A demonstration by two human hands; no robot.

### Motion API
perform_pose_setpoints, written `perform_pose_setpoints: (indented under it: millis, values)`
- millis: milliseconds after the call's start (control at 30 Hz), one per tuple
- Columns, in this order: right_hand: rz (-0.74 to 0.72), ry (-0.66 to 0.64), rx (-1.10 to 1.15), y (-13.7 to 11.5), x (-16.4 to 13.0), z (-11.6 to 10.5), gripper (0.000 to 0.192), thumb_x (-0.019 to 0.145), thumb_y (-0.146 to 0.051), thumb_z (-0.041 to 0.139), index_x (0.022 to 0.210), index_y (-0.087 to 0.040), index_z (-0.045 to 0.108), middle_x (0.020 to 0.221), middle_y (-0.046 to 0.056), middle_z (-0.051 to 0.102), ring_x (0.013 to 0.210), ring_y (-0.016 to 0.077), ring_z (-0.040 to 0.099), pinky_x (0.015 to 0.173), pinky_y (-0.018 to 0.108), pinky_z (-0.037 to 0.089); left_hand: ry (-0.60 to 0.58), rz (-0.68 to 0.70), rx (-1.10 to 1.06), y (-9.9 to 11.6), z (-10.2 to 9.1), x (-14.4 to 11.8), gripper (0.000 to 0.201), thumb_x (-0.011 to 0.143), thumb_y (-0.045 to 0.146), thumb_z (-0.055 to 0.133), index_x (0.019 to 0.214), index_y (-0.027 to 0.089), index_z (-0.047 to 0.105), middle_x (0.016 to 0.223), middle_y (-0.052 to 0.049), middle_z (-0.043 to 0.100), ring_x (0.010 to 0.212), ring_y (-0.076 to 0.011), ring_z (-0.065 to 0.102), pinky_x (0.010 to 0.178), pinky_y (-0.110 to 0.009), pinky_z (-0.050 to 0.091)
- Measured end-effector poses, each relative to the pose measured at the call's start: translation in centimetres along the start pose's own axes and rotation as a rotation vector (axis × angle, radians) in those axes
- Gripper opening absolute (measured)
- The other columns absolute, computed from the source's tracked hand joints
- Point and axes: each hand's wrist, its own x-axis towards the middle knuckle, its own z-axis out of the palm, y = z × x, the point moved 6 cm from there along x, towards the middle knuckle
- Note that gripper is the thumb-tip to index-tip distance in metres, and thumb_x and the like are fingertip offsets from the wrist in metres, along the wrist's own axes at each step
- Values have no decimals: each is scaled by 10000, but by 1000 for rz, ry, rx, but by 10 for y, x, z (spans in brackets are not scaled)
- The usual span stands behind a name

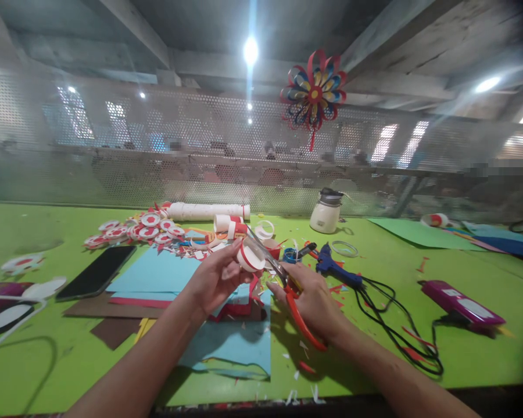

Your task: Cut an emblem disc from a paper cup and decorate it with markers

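My left hand pinches a short white paper cup piece with a red band along its edge. Closed around orange-handled scissors is my right hand. The scissor blades lie against the cup piece and point up and left; whether they bite into its wall I cannot tell. Just behind it are red-and-white cup pieces and a curled white paper ring. Under my left hand lie sheets of light blue paper, with red and brown sheets beneath.
Right of my hands lies a blue glue gun with a looped black cord, near a purple device. A white jar stands behind. At left are a phone, red-and-white paper pieces and a stack of cups. Scraps litter the green table.
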Motion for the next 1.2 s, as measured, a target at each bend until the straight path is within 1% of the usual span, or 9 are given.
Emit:
perform_pose_setpoints:
  millis: [100, 200, 300, 467, 667, 867, 1000, 1100, 1200]
  values:
    - [4, 3, 4, 1, 0, 1, 398, 878, -458, 568, 1161, -192, 653, 936, 89, 673, 824, 238, 609, 790, 395, 492, 29, -4, -24, 1, -2, 0, 278, 707, 313, 791, 868, 107, 696, 770, -64, 701, 609, -141, 630, 471, -209, 434]
    - [-4, 7, -2, 1, 1, 2, 384, 881, -456, 567, 1138, -185, 655, 968, 98, 677, 884, 252, 613, 827, 411, 488, 73, -3, -33, 1, -6, 0, 265, 708, 307, 790, 849, 108, 687, 745, -54, 680, 592, -131, 606, 451, -206, 404]
    - [-10, 14, -9, 2, 1, 2, 407, 881, -456, 567, 1161, -169, 637, 1003, 114, 660, 926, 264, 601, 844, 422, 481, 71, -19, 2, -2, -5, -1, 274, 701, 325, 792, 825, 111, 674, 722, -49, 665, 573, -128, 592, 445, -205, 387]
    - [-28, 10, -2, 0, 1, 0, 418, 887, -449, 565, 1190, -166, 615, 1010, 111, 629, 912, 245, 589, 833, 395, 485, 25, -40, 29, -5, 0, -1, 289, 673, 338, 803, 770, 111, 653, 630, -17, 615, 523, -105, 553, 441, -198, 388]
    - [-8, -12, 13, -1, 1, -1, 392, 874, -447, 589, 1169, -192, 630, 970, 86, 631, 879, 232, 581, 818, 379, 483, 39, -21, 59, -2, 1, -1, 228, 702, 315, 769, 749, 126, 651, 645, -24, 625, 535, -109, 557, 434, -204, 388]
    - [20, -28, -5, -2, 1, -1, 408, 868, -454, 589, 1180, -197, 646, 873, 71, 623, 803, 228, 580, 760, 371, 477, 44, -22, 28, -2, 0, 0, 285, 662, 343, 807, 722, 109, 656, 618, -25, 612, 497, -96, 518, 427, -204, 384]
    - [22, -31, 15, -1, 1, 0, 434, 861, -463, 594, 1212, -211, 639, 866, 67, 642, 790, 226, 588, 755, 366, 479, 74, -27, -6, -2, -4, 1, 287, 666, 337, 812, 708, 109, 643, 576, -5, 585, 453, -75, 476, 409, -194, 380]
    - [18, -27, 20, 0, 1, 1, 432, 859, -464, 597, 1202, -205, 643, 882, 71, 663, 808, 229, 596, 777, 371, 478, 99, -43, 10, -2, -6, 1, 273, 715, 354, 776, 774, 119, 649, 626, -28, 626, 494, -109, 550, 393, -189, 377]
    - [19, -15, 20, 1, 2, 2, 401, 865, -465, 590, 1155, -198, 660, 880, 72, 675, 800, 227, 599, 770, 368, 478, 59, -56, 47, -1, -3, 0, 312, 764, 402, 727, 875, 119, 658, 718, -73, 675, 577, -177, 641, 396, -204, 409]
